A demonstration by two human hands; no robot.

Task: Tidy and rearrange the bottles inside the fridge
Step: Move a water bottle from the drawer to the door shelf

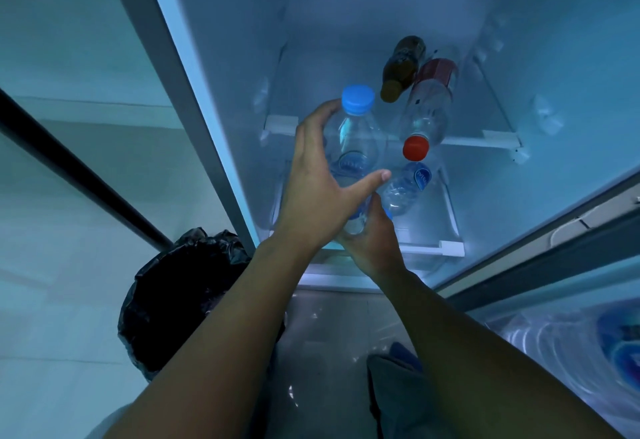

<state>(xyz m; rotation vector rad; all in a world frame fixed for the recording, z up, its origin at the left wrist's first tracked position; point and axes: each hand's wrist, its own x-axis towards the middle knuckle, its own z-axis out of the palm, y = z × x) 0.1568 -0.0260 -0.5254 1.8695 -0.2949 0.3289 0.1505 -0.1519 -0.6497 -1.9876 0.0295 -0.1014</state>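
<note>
Bottles under inspection in open fridge (346,6). My left hand (318,193) wraps the blue-capped bottle (353,134), upright, to steady it. My right hand (372,241) grips its base, I judge to bear its weight. At 2 o'clock the red-capped bottle (427,116) and dark bottle (401,68) lie on the shelf (498,139), awaiting standing.

Below me, a grey tiled floor (332,328) reflects cold bluish light. At my left, a pale wall (62,40), crossed by a dark diagonal bar (79,175). A black bin bag (180,300) sits beside it.
</note>
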